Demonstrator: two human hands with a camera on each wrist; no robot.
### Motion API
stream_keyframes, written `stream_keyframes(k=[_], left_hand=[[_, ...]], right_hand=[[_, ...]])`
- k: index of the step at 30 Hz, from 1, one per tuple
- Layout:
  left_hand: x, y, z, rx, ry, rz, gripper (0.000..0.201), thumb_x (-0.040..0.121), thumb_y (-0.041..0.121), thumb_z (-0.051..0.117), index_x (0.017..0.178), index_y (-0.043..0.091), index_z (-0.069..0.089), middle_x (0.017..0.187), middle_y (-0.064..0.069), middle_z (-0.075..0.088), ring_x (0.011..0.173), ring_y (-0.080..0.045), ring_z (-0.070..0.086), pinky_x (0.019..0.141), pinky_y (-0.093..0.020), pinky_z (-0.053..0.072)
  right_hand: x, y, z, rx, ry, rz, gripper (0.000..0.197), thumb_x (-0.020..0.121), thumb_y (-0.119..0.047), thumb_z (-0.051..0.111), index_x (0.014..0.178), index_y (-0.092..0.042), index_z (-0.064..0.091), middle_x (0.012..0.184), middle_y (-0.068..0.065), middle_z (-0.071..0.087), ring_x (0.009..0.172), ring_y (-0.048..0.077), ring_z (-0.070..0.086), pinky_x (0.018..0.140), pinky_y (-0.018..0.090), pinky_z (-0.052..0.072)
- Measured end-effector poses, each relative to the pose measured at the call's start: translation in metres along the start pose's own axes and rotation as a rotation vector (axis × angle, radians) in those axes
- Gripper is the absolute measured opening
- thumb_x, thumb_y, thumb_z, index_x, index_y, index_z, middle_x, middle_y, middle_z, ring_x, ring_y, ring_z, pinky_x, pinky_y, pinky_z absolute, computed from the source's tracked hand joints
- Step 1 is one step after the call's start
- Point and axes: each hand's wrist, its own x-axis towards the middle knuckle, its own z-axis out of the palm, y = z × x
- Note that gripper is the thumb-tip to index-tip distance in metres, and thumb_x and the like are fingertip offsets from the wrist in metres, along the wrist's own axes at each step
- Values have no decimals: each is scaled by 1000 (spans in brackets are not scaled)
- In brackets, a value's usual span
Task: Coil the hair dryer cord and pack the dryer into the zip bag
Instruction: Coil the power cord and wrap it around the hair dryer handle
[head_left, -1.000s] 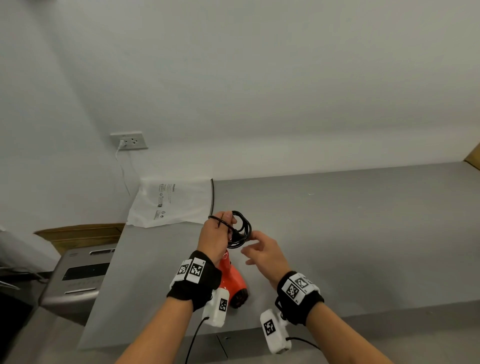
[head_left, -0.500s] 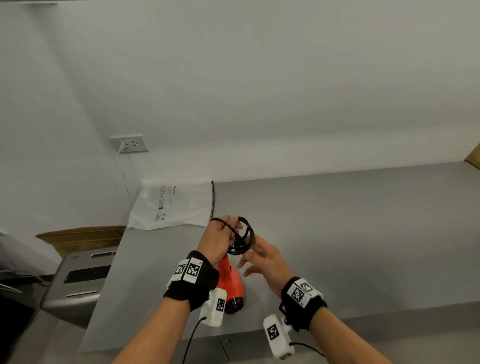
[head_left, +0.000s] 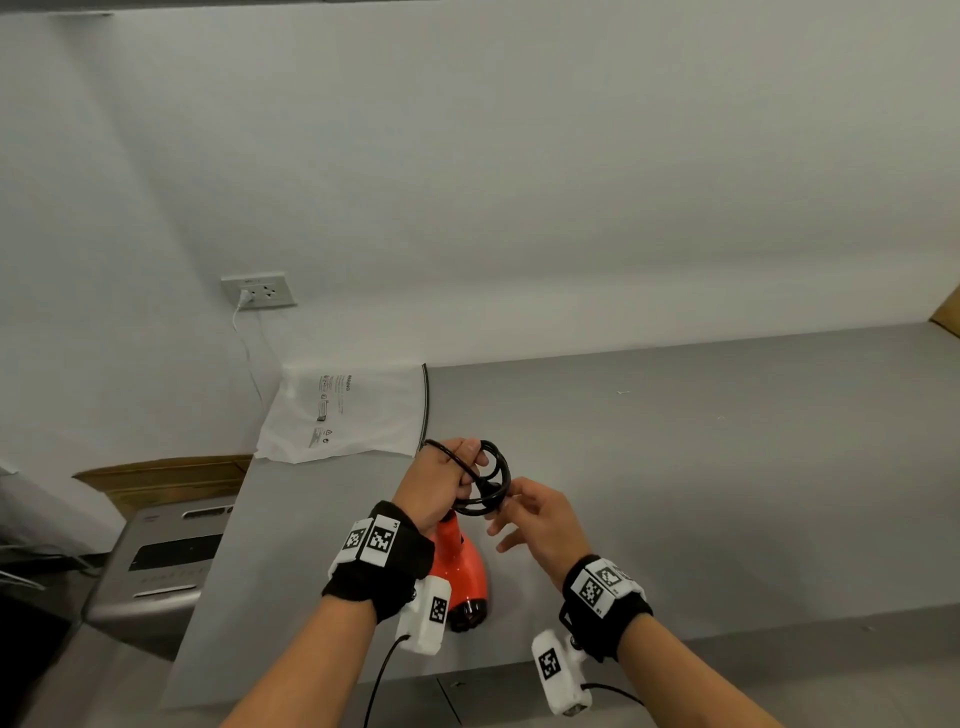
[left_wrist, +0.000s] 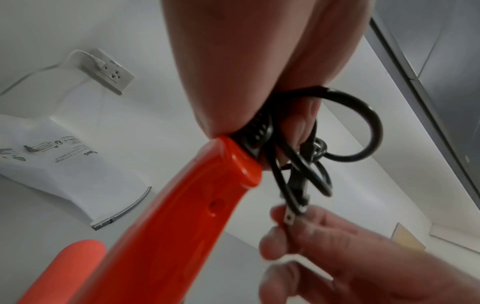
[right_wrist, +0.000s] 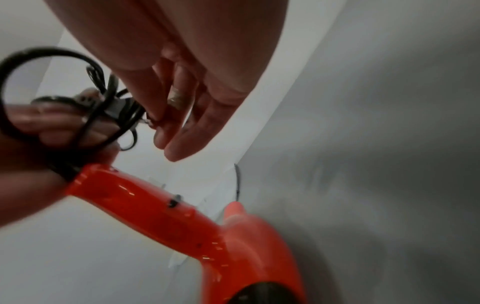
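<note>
My left hand (head_left: 464, 470) grips the coiled black cord (head_left: 496, 470) where it leaves the handle of the orange hair dryer (head_left: 464, 571). The dryer hangs below that hand, nozzle toward me, just above the grey table (head_left: 727, 467). Several cord loops (left_wrist: 363, 127) stick out past my left fingers. My right hand (head_left: 501, 512) pinches the plug (left_wrist: 289, 218) at the coil's lower side, its other fingers (right_wrist: 182, 148) spread. The white zip bag (head_left: 343, 415) lies flat at the table's far left corner, its zip edge (left_wrist: 124, 209) facing the hands.
A wall socket (head_left: 258, 291) with a white cable plugged in sits above the bag. Left of the table stand a grey machine (head_left: 161, 561) and a cardboard box (head_left: 156, 478). A brown corner (head_left: 948, 312) shows at the far right. The table's front edge runs just under my wrists.
My right hand, apart from the coil with fingers spread a second ago, has closed in and taken the plug. My left hand keeps its grip and has shifted slightly.
</note>
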Motion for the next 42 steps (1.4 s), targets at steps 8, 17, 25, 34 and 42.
stream_keyframes(k=[8, 17, 25, 34, 42], left_hand=[[7, 6, -15, -28, 49, 38, 33, 107, 25, 45, 83, 7, 61, 50, 9, 42, 41, -4, 31, 42, -14, 26], [1, 6, 1, 6, 71, 41, 33, 107, 26, 44, 86, 10, 64, 56, 3, 51, 44, -5, 46, 50, -18, 38], [-1, 0, 0, 86, 77, 67, 35, 105, 33, 45, 83, 15, 64, 59, 3, 53, 48, -9, 41, 51, -20, 37], [-2, 2, 3, 142, 64, 94, 36, 106, 33, 45, 85, 9, 60, 61, 0, 59, 45, -10, 37, 47, -20, 33], [1, -1, 11, 219, 155, 91, 35, 105, 31, 46, 81, 10, 60, 64, 3, 63, 47, -16, 44, 51, -24, 46]], right_hand=[[-16, 23, -22, -30, -73, 99, 27, 94, 3, 54, 116, -8, 66, 107, 17, 72, 77, 26, 68, 71, 52, 58], [-7, -23, 5, 335, -134, 14, 27, 94, 2, 59, 121, -1, 58, 109, 17, 70, 85, 32, 65, 72, 45, 57], [-10, -24, 7, 394, -201, 16, 28, 95, 0, 58, 121, -10, 60, 106, 11, 65, 77, 28, 59, 65, 42, 55], [-11, -27, 12, 388, -86, 24, 26, 97, -3, 53, 118, -17, 61, 101, 16, 64, 63, 27, 56, 55, 36, 50], [-9, -25, 11, 379, -3, 48, 40, 94, 8, 45, 117, -19, 63, 96, 24, 64, 56, 26, 56, 51, 34, 49]])
